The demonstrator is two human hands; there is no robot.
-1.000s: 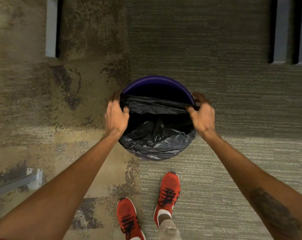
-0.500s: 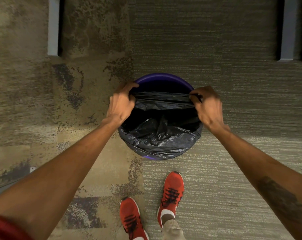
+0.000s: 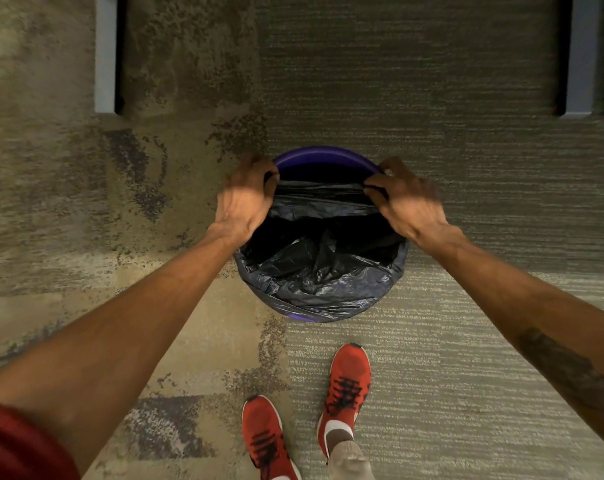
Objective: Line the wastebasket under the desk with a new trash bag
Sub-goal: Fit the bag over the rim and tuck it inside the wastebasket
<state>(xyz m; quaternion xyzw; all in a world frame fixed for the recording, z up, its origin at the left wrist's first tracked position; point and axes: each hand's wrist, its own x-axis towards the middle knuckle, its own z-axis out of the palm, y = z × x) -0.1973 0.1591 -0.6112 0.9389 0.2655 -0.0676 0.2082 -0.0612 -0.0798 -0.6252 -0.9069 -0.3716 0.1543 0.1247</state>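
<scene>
Wastebasket (image 3: 324,157) is purple and round, standing on the carpet (image 3: 466,202) straight in front of the person's red shoes (image 3: 347,382). Left hand (image 3: 246,199) sits at the basket's left rim, fingers curled and pinching the edge of the black trash bag (image 3: 321,271). Right hand (image 3: 409,202) does the same at the right rim, fingers bunched tight on the plastic. Between the two hands the bag's edge runs as a taut band across the opening. On the side of the basket nearest the shoes the bag is already folded over the rim; the far rim is bare purple. Grey furniture legs (image 3: 105,53) stand well beyond the basket.
</scene>
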